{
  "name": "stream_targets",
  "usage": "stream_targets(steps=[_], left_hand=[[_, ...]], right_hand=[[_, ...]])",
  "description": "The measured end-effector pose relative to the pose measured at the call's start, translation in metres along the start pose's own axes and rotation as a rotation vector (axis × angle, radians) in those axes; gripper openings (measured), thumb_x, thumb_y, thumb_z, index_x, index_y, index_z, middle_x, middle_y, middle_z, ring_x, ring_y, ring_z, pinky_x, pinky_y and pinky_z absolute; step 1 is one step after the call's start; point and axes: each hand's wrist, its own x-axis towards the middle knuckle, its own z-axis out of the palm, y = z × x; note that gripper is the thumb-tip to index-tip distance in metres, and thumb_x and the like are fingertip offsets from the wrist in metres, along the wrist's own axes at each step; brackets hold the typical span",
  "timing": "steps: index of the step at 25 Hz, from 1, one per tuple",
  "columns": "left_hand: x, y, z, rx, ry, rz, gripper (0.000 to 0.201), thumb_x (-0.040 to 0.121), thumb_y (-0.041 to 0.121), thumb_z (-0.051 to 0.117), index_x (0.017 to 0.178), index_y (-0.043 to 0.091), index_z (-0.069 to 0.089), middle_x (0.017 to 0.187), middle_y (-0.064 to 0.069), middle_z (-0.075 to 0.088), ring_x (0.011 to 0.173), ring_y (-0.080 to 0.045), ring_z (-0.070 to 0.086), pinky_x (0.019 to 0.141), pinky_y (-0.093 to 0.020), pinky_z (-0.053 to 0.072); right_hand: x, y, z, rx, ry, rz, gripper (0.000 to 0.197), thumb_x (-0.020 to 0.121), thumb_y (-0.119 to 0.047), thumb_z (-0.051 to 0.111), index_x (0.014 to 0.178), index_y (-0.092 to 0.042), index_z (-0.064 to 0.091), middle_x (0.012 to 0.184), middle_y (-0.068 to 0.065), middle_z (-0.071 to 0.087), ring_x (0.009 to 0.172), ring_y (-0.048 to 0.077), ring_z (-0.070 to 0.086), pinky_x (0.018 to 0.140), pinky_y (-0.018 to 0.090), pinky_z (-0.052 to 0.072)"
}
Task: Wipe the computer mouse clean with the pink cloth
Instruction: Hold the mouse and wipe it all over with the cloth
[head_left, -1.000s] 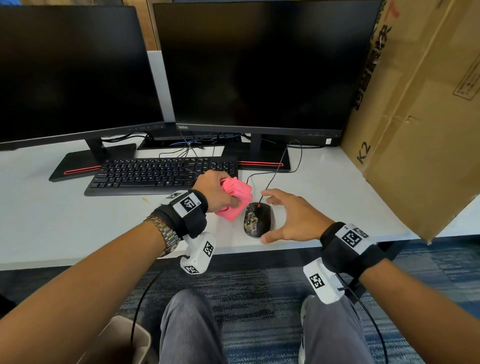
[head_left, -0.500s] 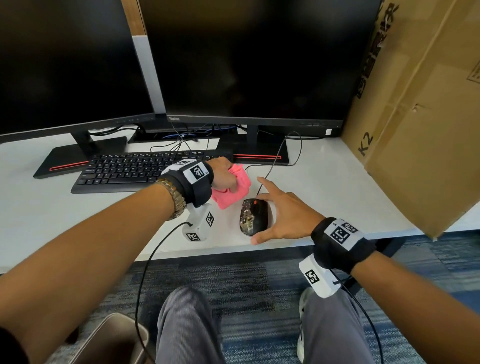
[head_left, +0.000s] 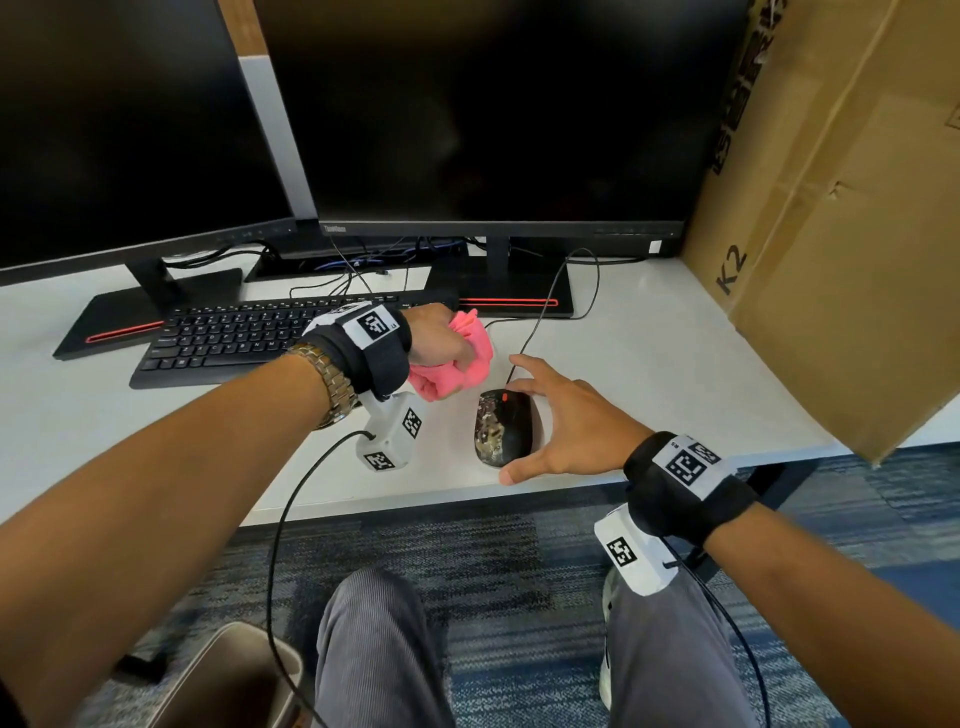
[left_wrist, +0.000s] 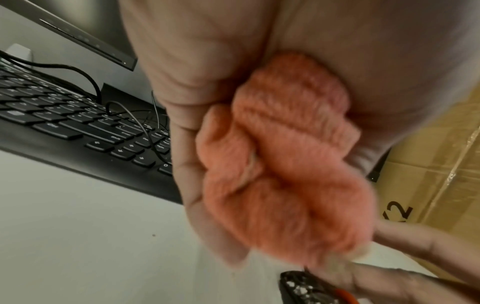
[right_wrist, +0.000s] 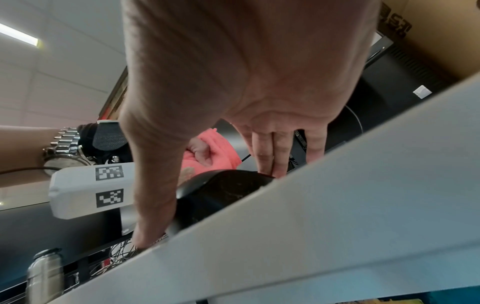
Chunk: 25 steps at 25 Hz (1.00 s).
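The black computer mouse (head_left: 501, 428), speckled with grime and fitted with a red wheel, lies near the desk's front edge. My right hand (head_left: 540, 415) brackets its right side: straight fingers touch the far end and the thumb lies by the near end. In the right wrist view the fingers (right_wrist: 267, 156) reach over the mouse (right_wrist: 221, 191). My left hand (head_left: 457, 353) grips the bunched pink cloth (head_left: 452, 374) just left of and behind the mouse, not touching it. The left wrist view shows the cloth (left_wrist: 280, 164) wadded in the palm, above the mouse (left_wrist: 298, 288).
A black keyboard (head_left: 249, 338) lies left of the cloth, with two dark monitors (head_left: 493, 114) behind it. The mouse cable (head_left: 550, 301) runs back to the monitor stand. A large cardboard box (head_left: 841, 234) leans over the desk's right end. A bin (head_left: 223, 680) stands on the floor.
My right hand has moved in against the mouse's right side. The left hand with the cloth has stayed just left of and behind the mouse.
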Motion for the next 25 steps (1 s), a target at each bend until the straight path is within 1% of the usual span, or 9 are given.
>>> stream_targets(steps=[2, 5, 8, 10, 15, 18, 20, 22, 25], left_hand=[[-0.002, -0.001, 0.0, -0.083, 0.001, -0.013, 0.013, 0.078, 0.015, 0.07, 0.083, 0.003, 0.067, 0.067, -0.014, 0.059, 0.05, -0.023, 0.056, 0.047, -0.021, 0.046], [-0.007, -0.001, 0.0, -0.184, -0.041, -0.016, 0.02, 0.075, 0.012, 0.075, 0.085, -0.002, 0.065, 0.069, -0.021, 0.057, 0.053, -0.026, 0.055, 0.046, -0.023, 0.047], [-0.004, -0.002, 0.001, -0.182, -0.052, -0.022, 0.045, 0.06, 0.013, 0.077, 0.096, -0.012, 0.065, 0.075, -0.027, 0.06, 0.063, -0.032, 0.056, 0.049, -0.027, 0.049], [-0.002, -0.002, 0.002, -0.18, -0.029, -0.013, 0.055, 0.051, 0.017, 0.078, 0.099, -0.008, 0.067, 0.074, -0.025, 0.064, 0.06, -0.031, 0.058, 0.049, -0.028, 0.048], [0.002, 0.0, 0.001, -0.099, 0.003, -0.018, 0.032, 0.068, 0.013, 0.08, 0.093, -0.003, 0.068, 0.074, -0.021, 0.067, 0.051, -0.027, 0.058, 0.046, -0.026, 0.048], [0.004, 0.002, 0.006, -0.025, 0.021, -0.022, 0.016, 0.074, 0.013, 0.078, 0.076, 0.003, 0.065, 0.054, -0.012, 0.061, 0.038, -0.019, 0.053, 0.044, -0.022, 0.046], [0.005, 0.002, 0.008, 0.018, 0.019, -0.008, 0.021, 0.076, 0.017, 0.077, 0.063, 0.008, 0.062, 0.04, -0.004, 0.055, 0.03, -0.014, 0.049, 0.041, -0.019, 0.043], [0.007, 0.003, 0.009, 0.079, 0.036, 0.014, 0.025, 0.077, 0.021, 0.076, 0.061, 0.013, 0.059, 0.033, 0.004, 0.052, 0.028, -0.009, 0.048, 0.04, -0.015, 0.041], [0.012, 0.005, 0.008, 0.181, 0.098, 0.047, 0.023, 0.076, 0.025, 0.075, 0.065, 0.013, 0.058, 0.04, 0.003, 0.052, 0.038, -0.012, 0.049, 0.047, -0.018, 0.041]], right_hand=[[0.0, 0.0, 0.0, 0.005, 0.002, -0.004, 0.132, 0.057, -0.047, 0.093, 0.157, -0.03, 0.009, 0.156, -0.007, 0.042, 0.142, 0.021, 0.036, 0.112, 0.029, 0.025], [-0.001, -0.001, 0.0, 0.005, 0.005, -0.004, 0.13, 0.058, -0.046, 0.093, 0.157, -0.029, 0.011, 0.156, -0.007, 0.042, 0.142, 0.02, 0.037, 0.106, 0.024, 0.025], [-0.001, -0.001, 0.0, 0.012, 0.008, -0.007, 0.128, 0.058, -0.045, 0.094, 0.157, -0.028, 0.014, 0.155, -0.007, 0.043, 0.142, 0.019, 0.037, 0.104, 0.021, 0.023], [-0.001, -0.001, -0.001, 0.015, 0.011, -0.009, 0.127, 0.058, -0.044, 0.094, 0.156, -0.028, 0.015, 0.155, -0.006, 0.044, 0.141, 0.019, 0.038, 0.103, 0.019, 0.023], [-0.001, 0.0, -0.001, 0.017, 0.01, -0.014, 0.125, 0.058, -0.043, 0.094, 0.156, -0.028, 0.017, 0.155, -0.005, 0.044, 0.141, 0.017, 0.039, 0.102, 0.018, 0.022], [0.0, 0.001, -0.001, 0.028, 0.015, -0.018, 0.125, 0.057, -0.042, 0.095, 0.155, -0.027, 0.019, 0.154, -0.006, 0.045, 0.14, 0.015, 0.04, 0.103, 0.018, 0.023], [0.0, 0.001, 0.0, 0.023, 0.017, -0.02, 0.123, 0.057, -0.043, 0.094, 0.154, -0.027, 0.021, 0.154, -0.006, 0.045, 0.14, 0.015, 0.039, 0.103, 0.019, 0.023], [0.001, 0.003, 0.0, 0.025, 0.023, -0.019, 0.121, 0.056, -0.044, 0.095, 0.152, -0.028, 0.023, 0.153, -0.007, 0.046, 0.14, 0.016, 0.039, 0.104, 0.02, 0.024], [0.003, 0.006, 0.0, 0.04, 0.026, -0.026, 0.119, 0.054, -0.044, 0.096, 0.149, -0.028, 0.027, 0.151, -0.008, 0.048, 0.139, 0.014, 0.041, 0.106, 0.021, 0.026]])
